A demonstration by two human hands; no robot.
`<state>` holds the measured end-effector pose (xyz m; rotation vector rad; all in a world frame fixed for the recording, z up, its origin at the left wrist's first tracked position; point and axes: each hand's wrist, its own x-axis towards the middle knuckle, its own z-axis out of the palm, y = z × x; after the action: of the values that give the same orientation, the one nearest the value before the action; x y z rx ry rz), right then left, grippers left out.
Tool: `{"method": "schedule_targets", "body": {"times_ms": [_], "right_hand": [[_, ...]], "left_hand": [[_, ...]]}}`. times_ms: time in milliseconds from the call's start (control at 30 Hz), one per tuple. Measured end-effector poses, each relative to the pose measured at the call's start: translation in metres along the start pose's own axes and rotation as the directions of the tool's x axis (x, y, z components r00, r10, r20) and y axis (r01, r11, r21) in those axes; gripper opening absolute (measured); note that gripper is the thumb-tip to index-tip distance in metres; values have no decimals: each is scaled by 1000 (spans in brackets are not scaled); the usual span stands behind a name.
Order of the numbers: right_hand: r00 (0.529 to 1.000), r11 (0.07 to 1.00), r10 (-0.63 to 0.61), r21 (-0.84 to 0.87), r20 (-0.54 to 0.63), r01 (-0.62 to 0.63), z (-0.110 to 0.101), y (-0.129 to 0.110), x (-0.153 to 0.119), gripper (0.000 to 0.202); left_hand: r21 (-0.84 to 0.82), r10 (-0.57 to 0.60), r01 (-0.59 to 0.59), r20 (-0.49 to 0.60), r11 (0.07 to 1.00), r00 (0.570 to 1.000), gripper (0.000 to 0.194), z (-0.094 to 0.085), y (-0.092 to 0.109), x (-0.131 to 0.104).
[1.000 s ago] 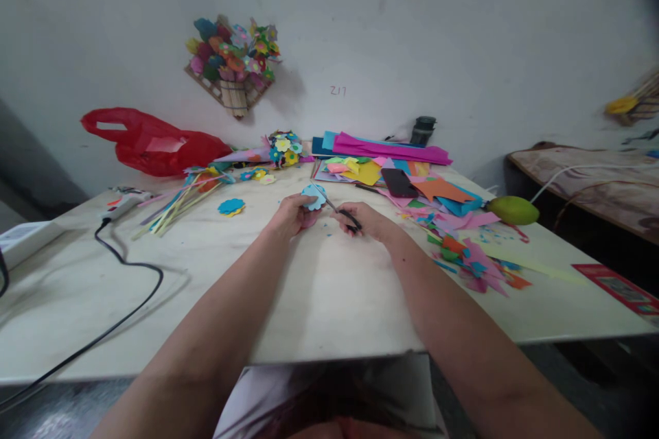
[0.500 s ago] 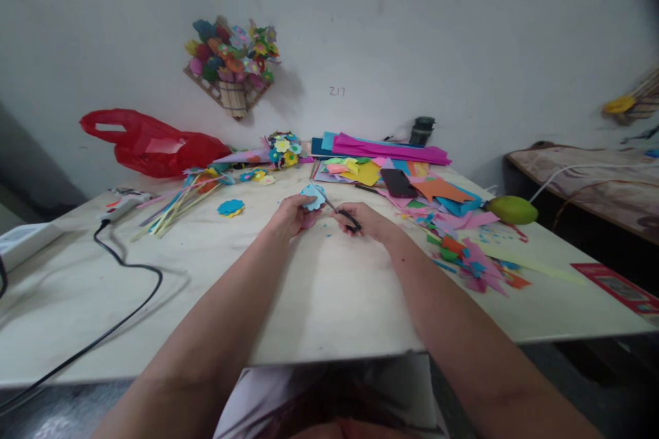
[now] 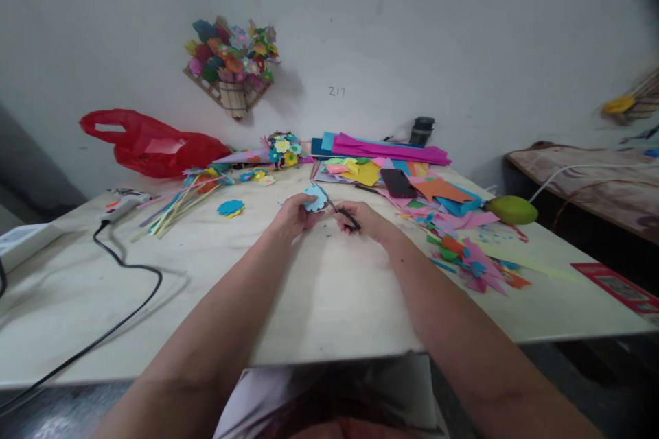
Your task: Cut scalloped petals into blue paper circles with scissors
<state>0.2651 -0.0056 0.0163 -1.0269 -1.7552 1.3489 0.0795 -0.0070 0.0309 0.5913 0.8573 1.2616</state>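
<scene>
Above the middle of the table, my left hand (image 3: 294, 215) pinches a light blue paper piece (image 3: 314, 199) with a scalloped edge. Black-handled scissors (image 3: 348, 218) are gripped in my right hand (image 3: 363, 219), their blades pointing up and left along the right edge of the paper. Whether the blades touch the paper is too small to tell. Left of my hands, a blue scalloped paper flower (image 3: 230, 207) lies on top of a yellow one. Tiny blue scraps are scattered near my fingers.
Paper strips (image 3: 178, 206), a glue gun (image 3: 126, 204) with a black cord and a red plastic bag (image 3: 154, 144) lie at left. Paper flowers (image 3: 284, 149) stand at the back. A phone (image 3: 398, 184), coloured paper scraps (image 3: 473, 260) and a green fruit-like object (image 3: 512, 210) are at right.
The light blue paper has turned slightly in my left hand and shifted a little right. The scissors stay beside it with only a slight change of angle.
</scene>
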Motion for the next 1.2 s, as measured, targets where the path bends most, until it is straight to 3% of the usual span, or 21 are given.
{"method": "schedule_targets", "body": {"times_ms": [167, 400, 1200], "right_hand": [[1000, 1000, -22, 1, -11, 22, -2, 8, 4, 29], [1000, 999, -2, 32, -20, 2, -1, 4, 2, 21], [999, 998, 8, 61, -42, -6, 2, -1, -1, 20]], "left_hand": [[47, 35, -35, 13, 998, 999, 20, 1, -3, 1], [86, 57, -63, 66, 994, 996, 20, 4, -5, -1], [104, 105, -106, 12, 989, 994, 18, 6, -12, 1]]}}
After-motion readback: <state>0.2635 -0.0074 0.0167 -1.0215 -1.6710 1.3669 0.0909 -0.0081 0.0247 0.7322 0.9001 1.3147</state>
